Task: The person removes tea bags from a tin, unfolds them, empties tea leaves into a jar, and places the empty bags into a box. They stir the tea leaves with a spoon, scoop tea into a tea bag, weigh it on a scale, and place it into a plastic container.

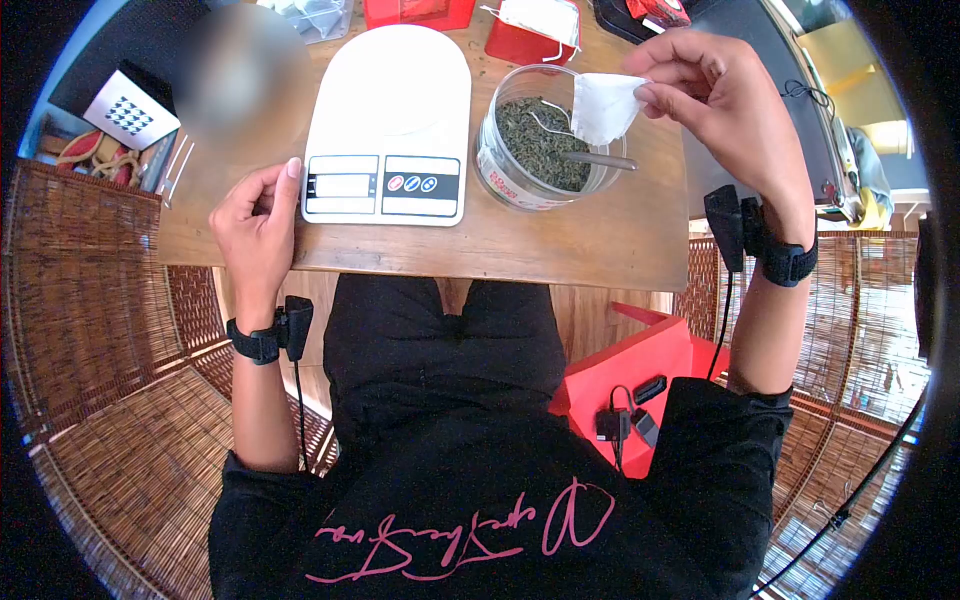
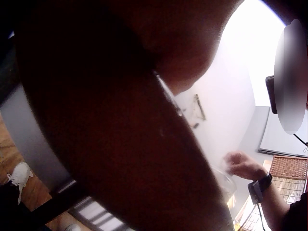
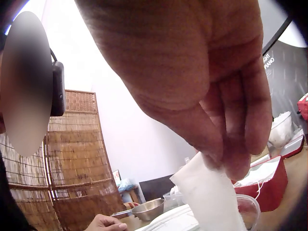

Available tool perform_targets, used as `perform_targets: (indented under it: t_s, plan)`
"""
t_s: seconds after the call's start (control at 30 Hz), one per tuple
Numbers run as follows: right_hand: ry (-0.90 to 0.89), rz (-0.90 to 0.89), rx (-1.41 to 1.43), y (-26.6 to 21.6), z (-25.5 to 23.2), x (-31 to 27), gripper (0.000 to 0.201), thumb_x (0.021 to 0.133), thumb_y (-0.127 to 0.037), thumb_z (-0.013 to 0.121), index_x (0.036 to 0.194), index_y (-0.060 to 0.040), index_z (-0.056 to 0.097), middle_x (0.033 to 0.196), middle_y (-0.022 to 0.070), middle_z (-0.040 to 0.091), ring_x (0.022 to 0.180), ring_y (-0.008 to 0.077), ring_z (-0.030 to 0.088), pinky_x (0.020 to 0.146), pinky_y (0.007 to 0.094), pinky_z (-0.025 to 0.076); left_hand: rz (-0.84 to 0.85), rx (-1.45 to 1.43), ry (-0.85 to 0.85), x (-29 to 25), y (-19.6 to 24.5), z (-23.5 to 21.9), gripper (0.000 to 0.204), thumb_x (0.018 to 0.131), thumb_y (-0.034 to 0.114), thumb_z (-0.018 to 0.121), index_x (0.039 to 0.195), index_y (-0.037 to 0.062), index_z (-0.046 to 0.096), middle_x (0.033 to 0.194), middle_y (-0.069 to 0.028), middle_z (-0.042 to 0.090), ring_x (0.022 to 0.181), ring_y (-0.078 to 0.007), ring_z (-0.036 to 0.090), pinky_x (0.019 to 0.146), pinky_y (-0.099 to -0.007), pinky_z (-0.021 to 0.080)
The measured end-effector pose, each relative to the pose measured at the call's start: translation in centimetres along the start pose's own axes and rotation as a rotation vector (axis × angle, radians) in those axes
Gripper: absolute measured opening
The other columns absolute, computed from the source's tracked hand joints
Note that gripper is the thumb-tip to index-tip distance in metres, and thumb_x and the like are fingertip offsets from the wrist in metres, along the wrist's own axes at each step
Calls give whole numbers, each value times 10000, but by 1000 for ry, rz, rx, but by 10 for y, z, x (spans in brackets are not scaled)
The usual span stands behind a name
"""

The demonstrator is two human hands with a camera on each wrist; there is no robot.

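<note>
My right hand [image 1: 715, 95] pinches the top edge of a small white fabric tea bag [image 1: 603, 108] between thumb and fingers. In the right wrist view the bag [image 3: 207, 197] hangs from the fingertips. Below it stands a clear round tub [image 1: 525, 195] of dried dark-green leaves [image 1: 535, 135]. A metal spoon [image 1: 610, 160] lies in the leaves, its handle over the rim, and a thin white string loops above them. My left hand [image 1: 255, 220] rests by the lower left corner of a white kitchen scale [image 1: 390, 100], thumb against its edge and fingers loosely curled.
Behind the tub is a red box [image 1: 530, 40] with white stringed bags on top. Another red container [image 1: 420, 12] sits at the table's back edge. A metal bowl [image 3: 148, 210] stands left of the scale. Beside my lap is a red stool-like piece [image 1: 640, 370] bearing black electronics.
</note>
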State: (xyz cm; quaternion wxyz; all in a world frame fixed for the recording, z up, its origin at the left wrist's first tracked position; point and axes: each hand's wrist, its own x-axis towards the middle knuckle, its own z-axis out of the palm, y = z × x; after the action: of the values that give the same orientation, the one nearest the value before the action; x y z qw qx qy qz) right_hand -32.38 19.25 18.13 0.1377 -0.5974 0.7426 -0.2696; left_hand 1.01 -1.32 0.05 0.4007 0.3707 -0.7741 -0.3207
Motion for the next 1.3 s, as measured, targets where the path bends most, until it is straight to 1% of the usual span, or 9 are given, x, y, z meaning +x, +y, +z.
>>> perform_targets:
  t_s: [0.2,0.63,0.7,0.77,0.87,1.0,1.1,1.2,1.3]
  plan:
    - [1,130,-27,-11,-2,0,93,949,-33,709,1018,28,696,889,43,728,828,80,672,765,231,562,-6,1,-3,0,0,0,238,983,185,719,942,-46,759,764,-5,680,694,-60,571,617,-220,451]
    - [74,-50,-107,13,-2,0,168,947,-140,736,995,21,732,810,26,707,720,81,638,662,241,515,0,18,-5,1,1,1,231,973,183,730,938,-42,762,797,-27,717,722,-75,607,652,-233,483]
    - [111,-69,-56,26,-5,0,157,927,-143,749,952,12,742,782,29,706,691,82,635,638,244,503,36,-17,45,1,1,3,201,947,161,753,928,-39,765,710,-18,659,631,-52,530,576,-224,425]
    - [-55,64,-27,37,-8,-4,173,938,-163,748,963,8,743,807,12,713,708,74,643,647,230,504,50,-8,44,0,1,2,200,946,159,753,929,-40,764,710,-22,658,630,-54,530,576,-225,426]
    - [35,143,206,28,-12,-10,183,941,-185,755,989,-9,749,818,-2,715,720,60,650,648,213,503,67,-6,49,2,0,4,198,945,155,753,931,-42,763,707,-27,655,628,-56,529,574,-228,425]
    - [-22,79,89,48,-11,-11,183,943,-202,761,1016,-34,757,829,-9,721,725,47,657,640,202,498,91,12,46,2,2,3,200,944,155,753,929,-44,761,698,-28,646,628,-58,527,569,-232,424]
    - [112,148,254,38,-8,-12,183,936,-196,767,1009,-29,751,802,-25,703,726,35,644,630,194,481,45,-1,52,1,2,3,204,943,158,754,928,-46,761,695,-28,642,625,-58,524,567,-234,423]
    - [-115,157,68,53,-10,-7,183,939,-204,767,993,-30,747,803,-31,703,717,35,646,632,190,480,17,-32,34,1,2,3,207,943,158,753,930,-49,759,684,-28,634,615,-60,519,562,-237,420]
    - [-64,207,205,44,-8,-8,195,956,-216,748,1044,-43,724,814,-37,701,701,37,659,624,187,486,19,-1,43,1,2,3,212,942,159,752,927,-52,758,670,-33,622,599,-62,511,552,-241,414]
